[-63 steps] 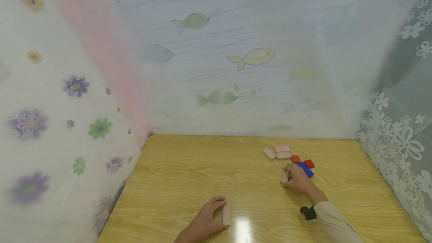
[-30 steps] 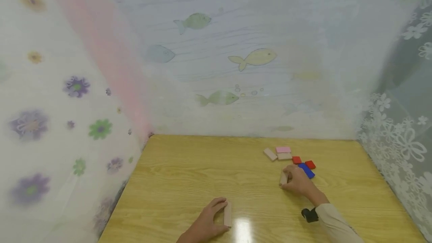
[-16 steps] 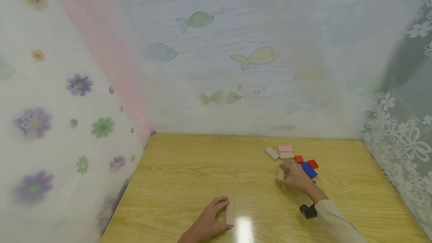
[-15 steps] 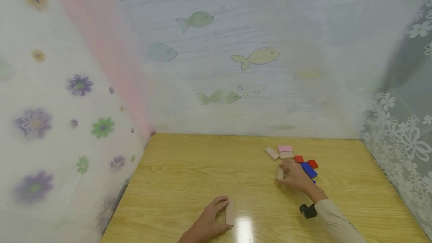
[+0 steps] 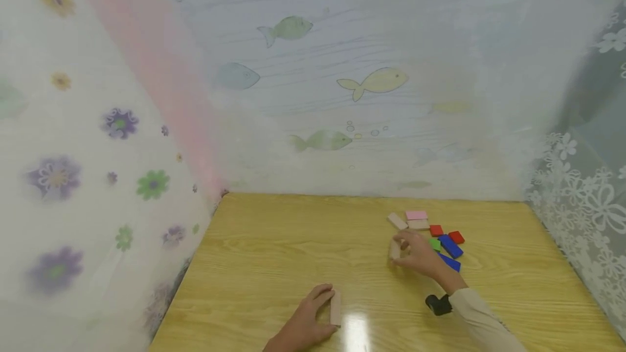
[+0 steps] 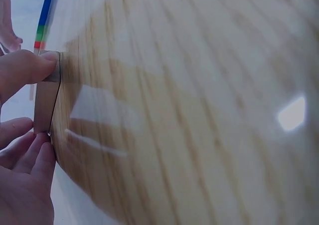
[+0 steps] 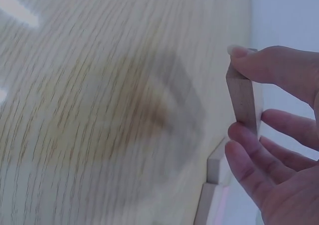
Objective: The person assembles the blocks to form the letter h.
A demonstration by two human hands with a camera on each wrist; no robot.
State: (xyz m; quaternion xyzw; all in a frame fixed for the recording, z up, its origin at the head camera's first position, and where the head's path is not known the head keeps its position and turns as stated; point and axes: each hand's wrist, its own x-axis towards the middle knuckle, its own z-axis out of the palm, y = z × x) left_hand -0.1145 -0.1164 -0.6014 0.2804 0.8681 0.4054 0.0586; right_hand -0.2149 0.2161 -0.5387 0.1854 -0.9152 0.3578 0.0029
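My left hand (image 5: 308, 319) holds a plain wooden block (image 5: 335, 308) by its two ends, thumb at the near end and fingers at the far end. In the left wrist view that wooden block (image 6: 46, 100) lies on the table top. My right hand (image 5: 420, 254) pinches a second plain wooden block (image 5: 395, 250) between thumb and fingers. The right wrist view shows this wooden block (image 7: 244, 98) raised off the table, its ends between thumb and fingertips. Just right of that hand lie a green block (image 5: 435, 244) and two blue blocks (image 5: 451, 246), partly behind the hand.
Behind the right hand lie a pink block (image 5: 417, 215), two plain wooden blocks (image 5: 398, 221) and two red blocks (image 5: 436, 230). A black strap piece (image 5: 438, 305) hangs at the right wrist. Fabric walls (image 5: 313, 178) border the wooden table (image 5: 274, 243).
My right hand has moved left with its wooden block, uncovering the green block and the second blue block. The left hand stays on its block; the view has shifted slightly.
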